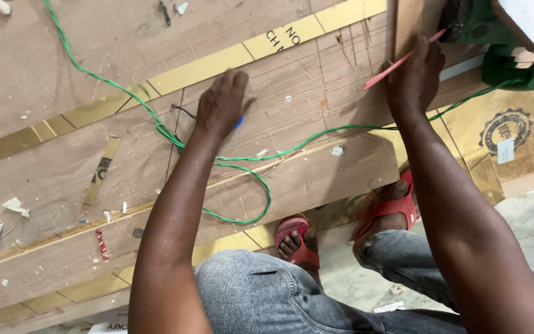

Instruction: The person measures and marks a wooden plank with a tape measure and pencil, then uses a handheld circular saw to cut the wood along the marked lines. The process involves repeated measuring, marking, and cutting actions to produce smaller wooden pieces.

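Marking out on the plywood, both hands busy.

Right hand (414, 73) has its grip closed around a pink pencil (397, 62), tip down on the scored plywood sheet (304, 93) near a green power tool (502, 43). Left hand (222, 102) is pressed down on the same sheet, fingers curled over something small and blue (238, 122); can't tell what it is. A green cable (156, 124) snakes under that arm. Red sandals (397, 207) sit at the board's edge.
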